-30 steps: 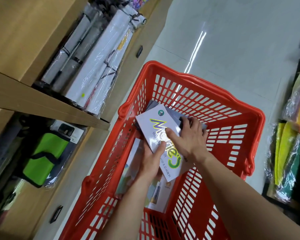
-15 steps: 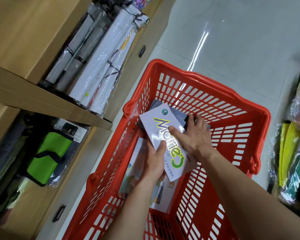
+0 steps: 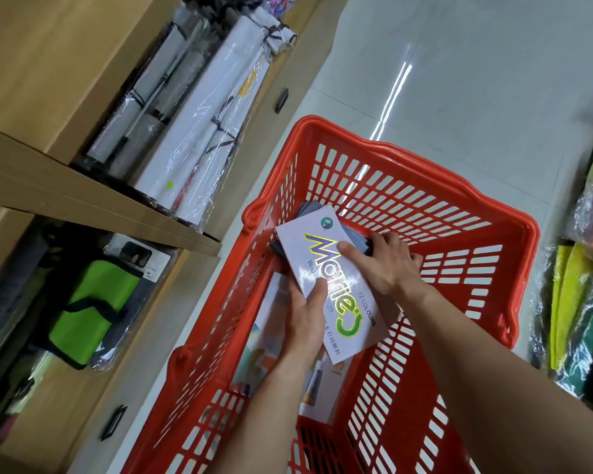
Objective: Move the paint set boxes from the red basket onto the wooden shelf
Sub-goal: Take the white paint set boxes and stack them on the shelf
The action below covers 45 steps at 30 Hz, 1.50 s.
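Inside the red basket point(image 3: 514, 241), the left hand point(image 3: 305, 313) and right hand point(image 3: 387, 265) together gripped a white paint box point(image 3: 326, 268), seemingly to lift it toward the wooden shelf point(image 3: 93, 203) at left, while another box point(image 3: 267, 347) lay beneath.

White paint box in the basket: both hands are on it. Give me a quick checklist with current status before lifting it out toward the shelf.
1. Left hand grips the near left edge of the white paint box, thumb on top: ok.
2. Right hand on the box's far right side, thumb across the lid: ok.
3. Box clear of the red basket rim: not ok, it sits inside.
4. Dark boxes under the far end staying put or coming along: cannot tell.
5. Free spot on the wooden shelf: cannot tell; wrapped rolls fill the visible part.
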Each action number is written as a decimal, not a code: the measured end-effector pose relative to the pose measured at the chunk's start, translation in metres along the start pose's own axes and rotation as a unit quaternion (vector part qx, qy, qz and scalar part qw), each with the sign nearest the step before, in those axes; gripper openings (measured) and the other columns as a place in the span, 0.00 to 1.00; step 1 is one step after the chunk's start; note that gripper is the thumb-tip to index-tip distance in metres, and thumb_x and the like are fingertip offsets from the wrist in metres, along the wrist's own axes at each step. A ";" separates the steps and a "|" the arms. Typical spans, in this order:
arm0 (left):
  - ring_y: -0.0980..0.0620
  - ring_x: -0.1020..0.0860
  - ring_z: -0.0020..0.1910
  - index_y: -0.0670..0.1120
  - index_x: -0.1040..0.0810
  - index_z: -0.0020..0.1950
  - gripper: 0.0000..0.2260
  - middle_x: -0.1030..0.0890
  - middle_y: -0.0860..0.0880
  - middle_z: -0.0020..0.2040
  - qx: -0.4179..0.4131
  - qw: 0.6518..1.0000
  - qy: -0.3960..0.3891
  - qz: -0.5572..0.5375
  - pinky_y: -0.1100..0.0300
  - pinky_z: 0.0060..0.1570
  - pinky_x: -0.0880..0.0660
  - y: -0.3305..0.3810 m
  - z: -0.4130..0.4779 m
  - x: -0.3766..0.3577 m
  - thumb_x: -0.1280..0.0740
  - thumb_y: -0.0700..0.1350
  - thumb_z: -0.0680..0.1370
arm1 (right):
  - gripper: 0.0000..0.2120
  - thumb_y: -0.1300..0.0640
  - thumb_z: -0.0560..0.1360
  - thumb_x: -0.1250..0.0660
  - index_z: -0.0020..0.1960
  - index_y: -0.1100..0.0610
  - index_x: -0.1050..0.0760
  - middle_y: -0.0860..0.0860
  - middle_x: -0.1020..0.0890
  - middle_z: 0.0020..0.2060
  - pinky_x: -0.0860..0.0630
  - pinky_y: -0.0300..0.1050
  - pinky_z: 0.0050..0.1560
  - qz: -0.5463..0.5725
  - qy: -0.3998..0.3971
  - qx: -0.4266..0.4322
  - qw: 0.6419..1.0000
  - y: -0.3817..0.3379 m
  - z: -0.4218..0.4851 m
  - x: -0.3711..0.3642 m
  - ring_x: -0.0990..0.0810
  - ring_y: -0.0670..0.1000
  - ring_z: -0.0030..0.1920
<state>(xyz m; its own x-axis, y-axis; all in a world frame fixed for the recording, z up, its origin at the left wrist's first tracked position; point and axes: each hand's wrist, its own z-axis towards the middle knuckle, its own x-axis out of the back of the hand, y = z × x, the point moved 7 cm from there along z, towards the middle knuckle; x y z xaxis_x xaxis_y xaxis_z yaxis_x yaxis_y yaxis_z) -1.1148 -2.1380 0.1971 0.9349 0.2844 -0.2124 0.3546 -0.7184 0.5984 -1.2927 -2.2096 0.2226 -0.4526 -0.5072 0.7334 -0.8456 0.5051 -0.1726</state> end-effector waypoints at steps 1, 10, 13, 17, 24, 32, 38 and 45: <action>0.59 0.13 0.44 0.44 0.33 0.78 0.21 0.16 0.46 0.59 -0.001 1.000 -0.001 0.000 0.67 0.39 0.20 0.000 0.000 -0.001 0.37 0.38 0.84 | 0.55 0.15 0.60 0.55 0.71 0.52 0.29 0.56 0.29 0.68 0.43 0.68 0.72 0.013 -0.010 -0.002 1.000 0.001 0.001 -0.001 0.31 0.61 0.72; 0.37 0.19 0.65 0.44 0.33 0.78 0.23 0.19 0.38 0.68 0.000 0.999 -0.013 0.029 0.40 0.65 0.22 -0.003 0.008 -0.018 0.34 0.40 0.83 | 0.54 0.15 0.58 0.52 0.71 0.48 0.27 0.55 0.25 0.62 0.36 0.62 0.65 -0.004 -0.001 0.010 1.000 -0.006 0.002 0.004 0.27 0.62 0.67; 0.38 0.22 0.70 0.49 0.40 0.82 0.39 0.23 0.41 0.73 0.000 0.997 0.004 0.078 0.36 0.70 0.28 -0.003 0.004 -0.021 0.30 0.57 0.73 | 0.49 0.16 0.60 0.51 0.70 0.43 0.26 0.54 0.26 0.60 0.37 0.62 0.65 0.015 -0.004 0.014 1.000 -0.008 -0.001 0.006 0.29 0.62 0.68; 0.41 0.25 0.73 0.50 0.44 0.83 0.46 0.27 0.43 0.76 -0.024 0.994 0.027 0.101 0.38 0.71 0.29 -0.002 0.004 -0.018 0.32 0.63 0.69 | 0.51 0.19 0.57 0.47 0.78 0.37 0.37 0.58 0.34 0.75 0.43 0.67 0.75 0.079 -0.067 -0.002 0.995 -0.010 -0.006 -0.007 0.41 0.62 0.78; 0.42 0.22 0.69 0.47 0.41 0.82 0.38 0.23 0.42 0.73 -0.030 0.996 0.037 0.078 0.39 0.69 0.27 -0.002 0.006 -0.019 0.33 0.53 0.74 | 0.55 0.18 0.56 0.47 0.77 0.45 0.35 0.55 0.28 0.74 0.38 0.65 0.73 0.062 -0.060 -0.003 0.996 -0.012 -0.004 -0.002 0.33 0.62 0.75; 0.39 0.24 0.71 0.50 0.42 0.83 0.37 0.25 0.40 0.75 -0.026 0.998 0.046 0.026 0.36 0.70 0.28 -0.012 -0.004 -0.016 0.32 0.50 0.75 | 0.54 0.18 0.55 0.42 0.76 0.41 0.33 0.54 0.29 0.67 0.34 0.65 0.71 0.117 -0.114 0.018 0.986 -0.007 -0.007 0.000 0.29 0.61 0.71; 0.40 0.15 0.57 0.47 0.32 0.78 0.21 0.19 0.36 0.67 0.007 1.000 0.002 -0.029 0.55 0.47 0.15 -0.011 -0.012 -0.014 0.37 0.38 0.85 | 0.47 0.19 0.58 0.41 0.73 0.39 0.31 0.50 0.17 0.62 0.31 0.62 0.68 0.086 -0.077 0.063 0.991 -0.018 -0.015 0.011 0.19 0.58 0.63; 0.29 0.21 0.65 0.45 0.31 0.77 0.20 0.21 0.33 0.68 0.025 0.998 -0.046 -0.046 0.35 0.64 0.24 0.016 -0.049 -0.013 0.39 0.37 0.84 | 0.41 0.24 0.61 0.33 0.72 0.36 0.32 0.53 0.19 0.60 0.22 0.59 0.61 0.191 -0.013 0.070 0.979 -0.011 -0.065 0.022 0.22 0.57 0.62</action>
<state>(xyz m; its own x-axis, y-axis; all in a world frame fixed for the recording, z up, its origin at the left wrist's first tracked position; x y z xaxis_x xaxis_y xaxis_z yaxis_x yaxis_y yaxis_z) -1.1224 -2.1220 0.2479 0.8949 0.2937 -0.3360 0.4379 -0.7232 0.5341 -1.2751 -2.1807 0.2834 -0.7493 -0.3176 0.5810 -0.6424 0.5617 -0.5214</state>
